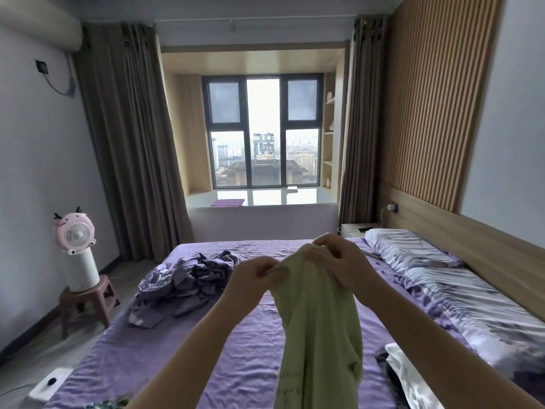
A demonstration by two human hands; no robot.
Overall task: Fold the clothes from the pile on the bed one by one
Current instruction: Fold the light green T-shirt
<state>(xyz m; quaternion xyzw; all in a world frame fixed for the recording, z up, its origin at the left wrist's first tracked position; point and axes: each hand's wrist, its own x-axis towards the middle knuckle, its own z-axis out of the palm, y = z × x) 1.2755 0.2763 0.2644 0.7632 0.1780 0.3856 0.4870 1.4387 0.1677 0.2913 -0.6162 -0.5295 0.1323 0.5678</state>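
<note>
The person is holding up a pale green soft cotton garment (318, 326) in front of them, above the bed, and both hands are pinching its top edge. The left hand (256, 274) is gripping the cloth with curled fingers and thumb, and the right hand (339, 261), just beside it and slightly higher, is bunching the same edge between thumb and fingertips. Below the grip the garment is hanging down in long folds, with faint writing showing near its lower end.

Under the hanging cloth the wide bed with a wrinkled purple sheet (241, 364) is spreading out. To the right of the grip and lower, a white and dark folded item (404, 376) is lying on the sheet, and beyond it a long grey and purple patterned quilt (460, 305) is running beside the wooden headboard up to a matching pillow (404, 246). To the left of the grip, well apart from the hands, a crumpled pile of lilac and grey clothes (182, 278) is sitting on the sheet.

Farther left, on the floor, a pink cartoon fan on a white cylinder (78, 249) is standing on a brown plastic stool (85, 302). Far beyond the grip, brown curtains (129, 137) are framing a bay window (264, 131).
</note>
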